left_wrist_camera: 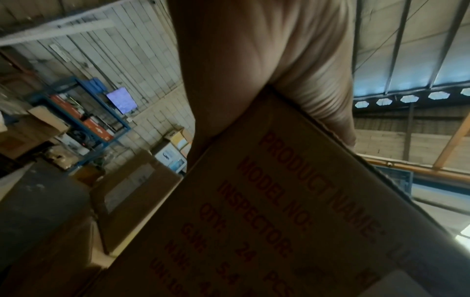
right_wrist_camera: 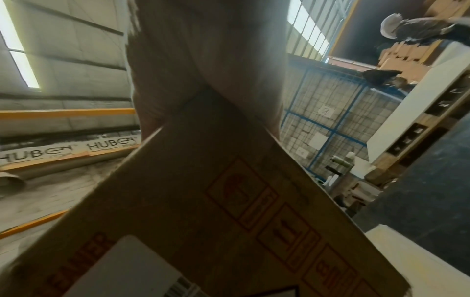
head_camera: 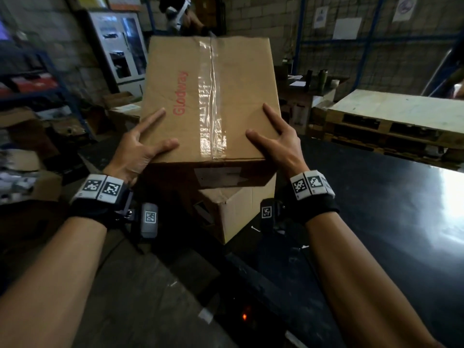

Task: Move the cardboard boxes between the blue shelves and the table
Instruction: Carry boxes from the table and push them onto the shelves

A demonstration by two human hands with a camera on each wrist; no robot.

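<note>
A taped cardboard box (head_camera: 208,96) printed "Glodway" is held up in front of me, tilted away. My left hand (head_camera: 165,128) grips its near left corner, thumb and index finger spread on top and the other fingers hidden down the side. At the near right corner my right hand (head_camera: 258,120) grips the same way. The left wrist view has the palm (left_wrist_camera: 254,70) against the printed side of the box (left_wrist_camera: 279,221). The right wrist view has the palm (right_wrist_camera: 203,60) on the box (right_wrist_camera: 203,201). A second cardboard box (head_camera: 241,212) sits just below, at the corner of the black table (head_camera: 376,197).
Blue shelves (head_camera: 57,96) loaded with goods stand at the left. A stack of wooden pallets (head_camera: 391,116) with a white board on top lies beyond the table at the right. Another person (head_camera: 180,13) is behind the box. A white cabinet (head_camera: 120,46) stands against the back wall.
</note>
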